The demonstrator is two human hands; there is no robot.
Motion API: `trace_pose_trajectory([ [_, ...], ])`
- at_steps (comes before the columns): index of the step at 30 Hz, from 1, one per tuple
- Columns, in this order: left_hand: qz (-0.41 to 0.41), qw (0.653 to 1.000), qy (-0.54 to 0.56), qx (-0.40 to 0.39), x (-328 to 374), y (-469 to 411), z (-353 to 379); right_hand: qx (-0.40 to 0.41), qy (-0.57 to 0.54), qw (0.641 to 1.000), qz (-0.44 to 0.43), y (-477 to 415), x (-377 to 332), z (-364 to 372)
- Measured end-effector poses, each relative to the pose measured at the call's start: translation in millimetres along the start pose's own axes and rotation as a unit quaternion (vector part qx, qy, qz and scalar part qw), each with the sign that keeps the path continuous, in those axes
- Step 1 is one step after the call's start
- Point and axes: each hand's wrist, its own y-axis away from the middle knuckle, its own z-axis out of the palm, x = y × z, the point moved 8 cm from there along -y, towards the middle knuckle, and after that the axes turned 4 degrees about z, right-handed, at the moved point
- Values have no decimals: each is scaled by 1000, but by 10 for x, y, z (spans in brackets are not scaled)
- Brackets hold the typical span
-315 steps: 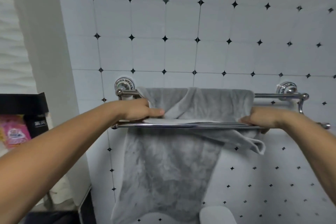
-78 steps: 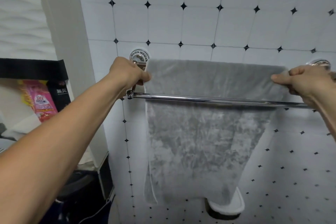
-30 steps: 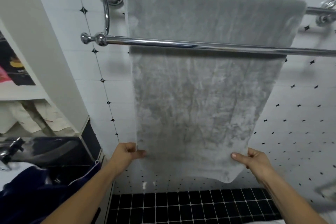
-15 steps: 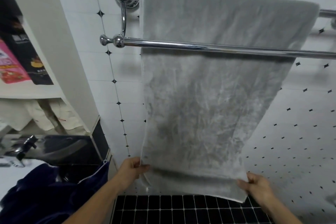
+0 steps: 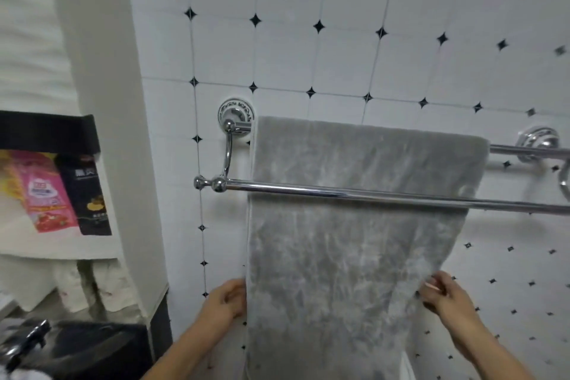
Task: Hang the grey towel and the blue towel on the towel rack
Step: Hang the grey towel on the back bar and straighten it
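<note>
The left hand (image 5: 226, 302) pinches the grey towel's (image 5: 354, 241) left edge at lower centre; the right hand (image 5: 444, 293) pinches its right edge. Both have slid up from the bottom hem of half a second ago. The towel hangs flat over the rack's (image 5: 385, 196) rear bar, mid-frame, seemingly finished. No blue towel shows.

We see the chrome towel rack (image 5: 385, 196) fixed to the tiled wall (image 5: 308, 49). The grey towel (image 5: 354, 256) drapes over its rear bar, hanging behind the front bar, nearer the left mount.
</note>
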Motion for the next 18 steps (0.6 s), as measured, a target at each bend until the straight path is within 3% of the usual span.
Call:
trace_pose_trajectory([
  [2,84,990,37,107,695,-197,-132,38,-68,996,-49,-147,-520,-69],
  [4,165,969,87,160,1292,-297,-222,45,-161,984,-63,-235,-885,-88],
  [7,233,969,60,60,1765,-378,-48,18,-159,985,-61,-310,-1128,-45],
  [10,228,972,43,-41,1780,-411,129,-28,-85,994,-65,-342,-1090,22],
  [14,202,979,15,8,1604,-484,74,-82,46,990,-101,-323,-948,127],
  [18,170,985,0,24,1341,-498,-25,-40,87,992,-78,-429,-649,-5],
])
